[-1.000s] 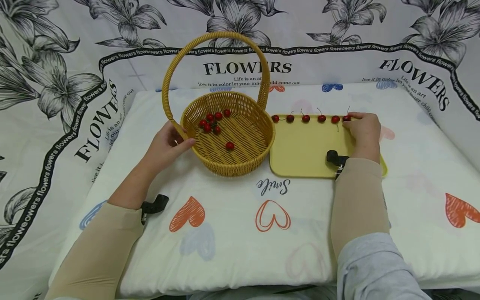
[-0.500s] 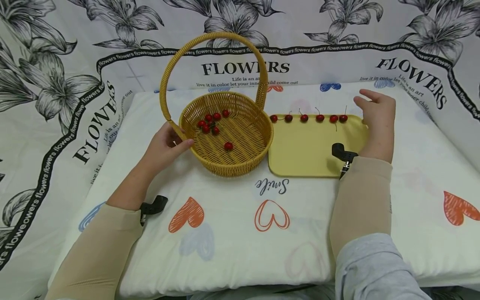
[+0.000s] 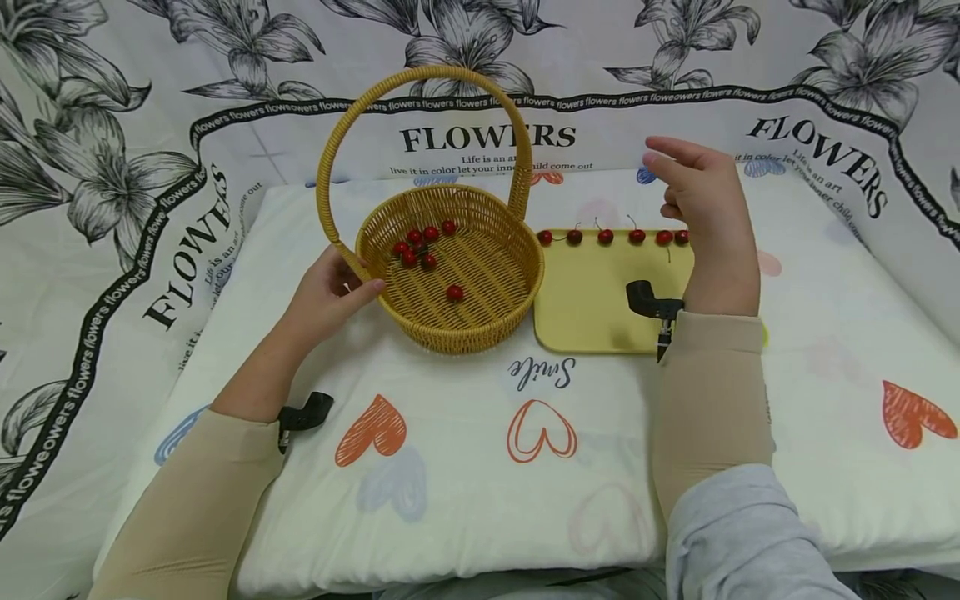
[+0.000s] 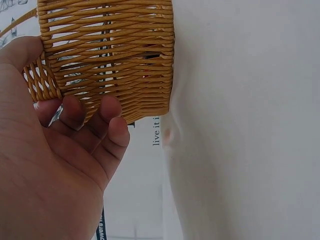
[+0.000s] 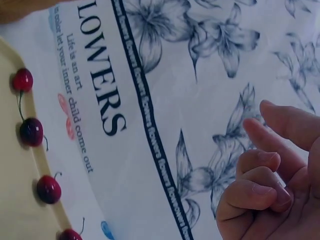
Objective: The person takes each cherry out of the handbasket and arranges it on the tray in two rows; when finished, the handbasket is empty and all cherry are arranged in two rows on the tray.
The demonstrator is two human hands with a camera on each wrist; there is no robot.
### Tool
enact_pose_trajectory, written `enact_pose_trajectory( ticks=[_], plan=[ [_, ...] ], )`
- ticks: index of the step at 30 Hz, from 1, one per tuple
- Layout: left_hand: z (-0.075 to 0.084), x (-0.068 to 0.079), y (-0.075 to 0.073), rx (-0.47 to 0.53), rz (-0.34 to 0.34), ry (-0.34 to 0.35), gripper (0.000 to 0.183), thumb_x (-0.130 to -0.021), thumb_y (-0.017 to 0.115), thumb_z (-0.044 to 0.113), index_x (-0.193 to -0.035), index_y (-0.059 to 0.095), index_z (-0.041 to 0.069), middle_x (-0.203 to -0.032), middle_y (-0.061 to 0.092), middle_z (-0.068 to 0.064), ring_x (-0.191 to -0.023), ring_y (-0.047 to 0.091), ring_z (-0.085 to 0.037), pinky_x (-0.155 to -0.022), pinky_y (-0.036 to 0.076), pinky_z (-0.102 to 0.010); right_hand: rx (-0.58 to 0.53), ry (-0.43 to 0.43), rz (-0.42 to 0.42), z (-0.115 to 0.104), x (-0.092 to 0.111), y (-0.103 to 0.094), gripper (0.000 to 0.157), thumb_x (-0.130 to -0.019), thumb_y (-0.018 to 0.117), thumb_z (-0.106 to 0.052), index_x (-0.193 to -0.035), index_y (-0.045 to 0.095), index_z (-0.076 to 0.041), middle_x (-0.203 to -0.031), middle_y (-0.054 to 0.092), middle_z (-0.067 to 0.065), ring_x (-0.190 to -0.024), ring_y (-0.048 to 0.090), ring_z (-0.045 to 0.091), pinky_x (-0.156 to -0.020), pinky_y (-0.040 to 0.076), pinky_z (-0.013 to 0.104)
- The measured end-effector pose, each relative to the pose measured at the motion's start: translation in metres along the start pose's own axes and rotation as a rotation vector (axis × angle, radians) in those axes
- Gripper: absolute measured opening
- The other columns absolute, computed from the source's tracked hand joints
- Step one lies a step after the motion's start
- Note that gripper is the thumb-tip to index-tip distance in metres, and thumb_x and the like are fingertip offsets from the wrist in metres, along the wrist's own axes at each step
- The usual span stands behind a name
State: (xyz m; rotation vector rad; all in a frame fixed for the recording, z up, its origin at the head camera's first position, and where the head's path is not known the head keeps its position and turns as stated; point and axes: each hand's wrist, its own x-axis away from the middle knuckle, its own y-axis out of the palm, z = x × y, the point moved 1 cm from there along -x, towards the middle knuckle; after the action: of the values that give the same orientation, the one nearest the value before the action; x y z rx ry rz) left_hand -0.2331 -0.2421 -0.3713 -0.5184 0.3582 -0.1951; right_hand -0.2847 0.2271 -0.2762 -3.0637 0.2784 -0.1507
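Observation:
A round wicker basket (image 3: pixel 465 333) with a tall arched handle stands on the white cloth, with several red cherries (image 3: pixel 454 293) inside. My left hand (image 3: pixel 330 296) grips its left rim at the foot of the handle; in the left wrist view the fingers (image 4: pixel 110 106) curl against the woven side. Along the far edge of a yellow tray (image 3: pixel 592 308) lies a row of several stemmed cherries (image 3: pixel 605 237). Above the tray's right part hovers my right hand (image 3: pixel 712 208), holding nothing. Its thumb and forefinger reach out apart, and the other fingers are loosely bent.
A padded white surface (image 3: pixel 465 500) printed with hearts lies under everything. Behind it rises a white cloth (image 3: pixel 285 133) with black flower drawings and lettering. The tray's left edge sits close against the basket's right side.
My right hand has let go of the cherry at the row's right end, lifted away rightward, then swung back left above the tray. The left hand keeps its grip on the basket.

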Motion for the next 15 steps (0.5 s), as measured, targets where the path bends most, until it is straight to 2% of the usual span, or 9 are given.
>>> enact_pose_trajectory(
  ticks=[2, 6, 8, 11, 13, 15],
  plan=[
    [0.0, 0.0, 0.0, -0.001, 0.0, 0.0, 0.044, -0.097, 0.066, 0.001, -0.135, 0.047, -0.009, -0.114, 0.058, -0.026, -0.082, 0.051, -0.018, -0.068, 0.043, -0.022, 0.032, -0.022, -0.051, -0.004, 0.003, 0.014, 0.044, -0.092, 0.079, -0.034, -0.133, 0.071, -0.024, -0.113, 0.051, -0.002, -0.054, 0.027, 0.015, -0.057, 0.039, 0.022],
    [0.0, 0.001, -0.002, 0.011, 0.005, -0.001, 0.045, -0.096, 0.069, 0.004, -0.136, 0.049, -0.004, -0.114, 0.06, -0.02, -0.083, 0.052, -0.02, -0.068, 0.044, -0.022, 0.157, -0.068, -0.144, -0.008, 0.01, 0.042, 0.044, -0.094, 0.075, -0.036, -0.137, 0.068, -0.026, -0.115, 0.053, -0.001, -0.055, 0.031, 0.015, -0.052, 0.033, 0.026],
    [0.0, 0.001, -0.002, 0.021, 0.007, 0.002, 0.045, -0.096, 0.07, 0.005, -0.136, 0.05, -0.003, -0.113, 0.061, -0.019, -0.082, 0.052, -0.021, -0.068, 0.044, -0.023, 0.225, -0.086, -0.192, -0.01, 0.014, 0.056, 0.043, -0.096, 0.073, -0.039, -0.137, 0.068, -0.029, -0.121, 0.056, -0.001, -0.063, 0.038, 0.016, -0.056, 0.035, 0.028],
    [0.0, 0.001, -0.002, 0.03, 0.006, 0.008, 0.046, -0.096, 0.071, 0.005, -0.136, 0.05, -0.002, -0.113, 0.061, -0.019, -0.083, 0.052, -0.023, -0.068, 0.044, -0.023, 0.3, -0.102, -0.271, -0.01, 0.021, 0.077, 0.042, -0.097, 0.07, -0.042, -0.138, 0.067, -0.031, -0.136, 0.059, -0.003, -0.088, 0.051, 0.013, -0.07, 0.042, 0.032],
    [0.0, 0.001, -0.002, 0.028, 0.005, 0.009, 0.046, -0.095, 0.071, 0.005, -0.136, 0.05, -0.002, -0.112, 0.061, -0.018, -0.082, 0.051, -0.023, -0.068, 0.044, -0.023, 0.333, -0.129, -0.314, -0.009, 0.024, 0.09, 0.041, -0.098, 0.07, -0.041, -0.137, 0.067, -0.03, -0.132, 0.061, 0.001, -0.09, 0.051, 0.014, -0.075, 0.044, 0.033],
    [0.001, 0.001, -0.002, 0.023, 0.004, 0.004, 0.046, -0.096, 0.071, 0.006, -0.136, 0.05, -0.002, -0.112, 0.061, -0.018, -0.083, 0.051, -0.023, -0.068, 0.044, -0.024, 0.358, -0.166, -0.356, -0.006, 0.026, 0.102, 0.04, -0.098, 0.07, -0.04, -0.136, 0.068, -0.029, -0.121, 0.063, 0.004, -0.086, 0.052, 0.014, -0.072, 0.046, 0.032]
  ],
)
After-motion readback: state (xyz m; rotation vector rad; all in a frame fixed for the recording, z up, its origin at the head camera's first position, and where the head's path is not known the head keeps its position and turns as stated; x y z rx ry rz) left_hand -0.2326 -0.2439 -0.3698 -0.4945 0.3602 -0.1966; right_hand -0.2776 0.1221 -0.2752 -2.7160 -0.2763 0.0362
